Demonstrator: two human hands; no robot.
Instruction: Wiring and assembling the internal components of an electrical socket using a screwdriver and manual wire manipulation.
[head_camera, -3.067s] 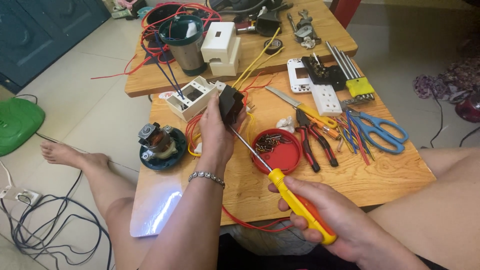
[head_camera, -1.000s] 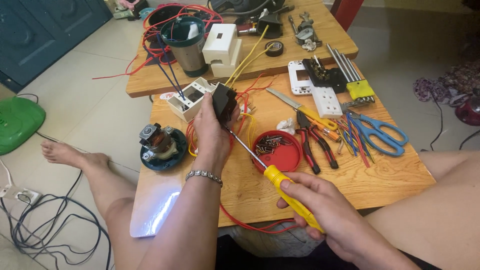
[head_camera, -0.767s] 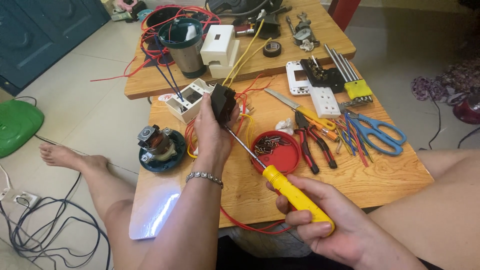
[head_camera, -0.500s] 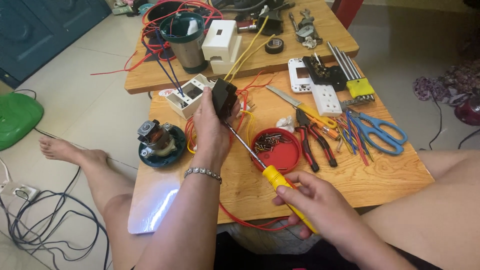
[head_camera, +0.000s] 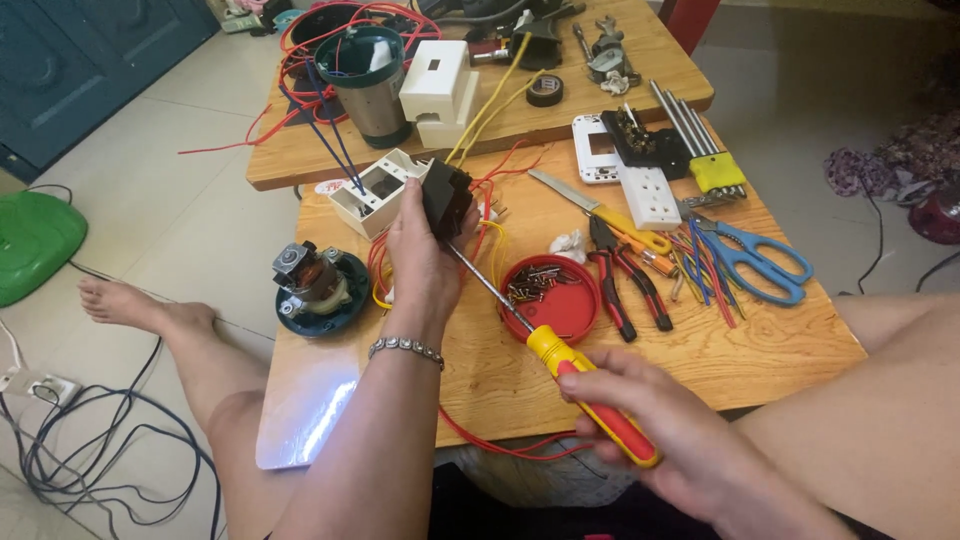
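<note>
The left hand is closed around a small black boxy electrical part, holding it upright above the wooden worktop, near the middle of the view. The right hand, at about five o'clock from the left, grips the yellow-and-red handle of a long screwdriver; its thin metal shaft slants up towards eleven o'clock and its tip meets the underside of the black part. A silver chain bracelet circles the left wrist.

Just at three o'clock from the left hand lies a shallow round red lid holding small dark screws, and the screwdriver shaft passes over its left edge. Beyond the lid, further towards three o'clock, red-handled pliers lie flat, then a bundle of coloured wire offcuts and blue-handled scissors. At eleven o'clock from the black part rests an open white plastic housing, touching or nearly touching it. At nine o'clock from the left hand a small electric motor on a dark green round base sits at the worktop's left edge. Red and yellow wires loop under the left hand.
</note>
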